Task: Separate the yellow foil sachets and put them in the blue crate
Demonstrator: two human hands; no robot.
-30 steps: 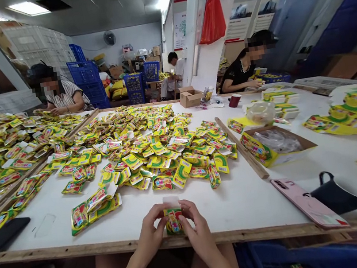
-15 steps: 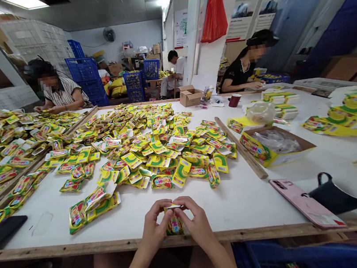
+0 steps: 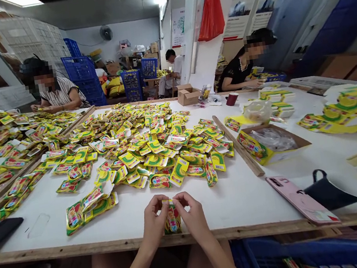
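A small green and yellow printed carton [image 3: 173, 222] stands upright near the table's front edge. My left hand [image 3: 155, 216] pinches its top from the left, thumb and fingertips together. From the other side my right hand [image 3: 190, 210] grips the same top edge. The thumbs face me, and the fingertips behind the carton are partly hidden. Just beyond my hands lies a heap of similar small cartons [image 3: 155, 155], many with white end flaps standing out. A few more cartons [image 3: 90, 205] lie together to the left.
A wooden strip [image 3: 239, 147] divides the white table. Right of it are an open box with plastic bags [image 3: 258, 151], a pink phone [image 3: 300, 200] and a dark mug [image 3: 332, 189]. A black phone [image 3: 0, 234] lies left. A blue crate [image 3: 284, 257] sits below. Several people work farther off.
The carton's white top flap has gone down, and more of its printed front shows between my hands. Both hands still grip its top.
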